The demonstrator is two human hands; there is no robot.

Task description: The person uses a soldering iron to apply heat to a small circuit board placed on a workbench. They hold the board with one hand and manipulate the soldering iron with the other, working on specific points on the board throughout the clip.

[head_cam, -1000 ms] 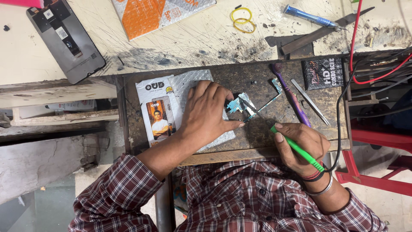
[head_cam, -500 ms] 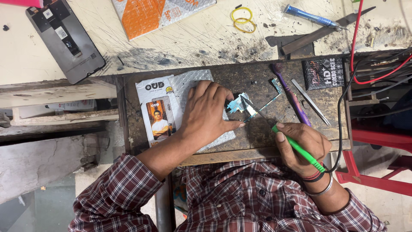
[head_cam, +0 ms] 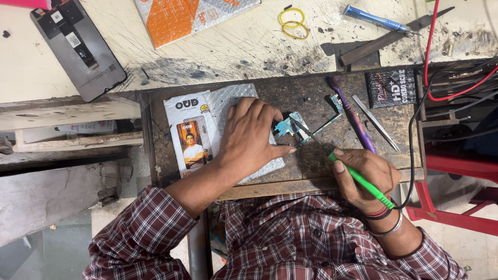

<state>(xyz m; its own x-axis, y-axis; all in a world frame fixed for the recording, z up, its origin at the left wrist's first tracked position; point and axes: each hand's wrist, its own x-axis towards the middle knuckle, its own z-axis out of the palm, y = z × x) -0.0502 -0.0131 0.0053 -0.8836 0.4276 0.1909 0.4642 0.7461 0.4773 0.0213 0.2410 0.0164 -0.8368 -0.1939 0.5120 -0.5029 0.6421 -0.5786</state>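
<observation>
Pinning small blue circuit board (head_cam: 290, 126) at frame centre, left hand (head_cam: 251, 136) lay flat, fingers spread, over bubble-wrap pouch (head_cam: 228, 101) on dark wooden work block (head_cam: 311, 98). Right hand (head_cam: 365, 173), lower right, was clamped around green-handled soldering iron (head_cam: 358, 179), metal tip touching board. Purple toothbrush (head_cam: 353, 116) and tweezers (head_cam: 376, 122) lay just right of board. Phone with back removed (head_cam: 78, 46) sat upper left; yellow rubber bands (head_cam: 293, 23) and blue screwdriver (head_cam: 376, 18) along top.
</observation>
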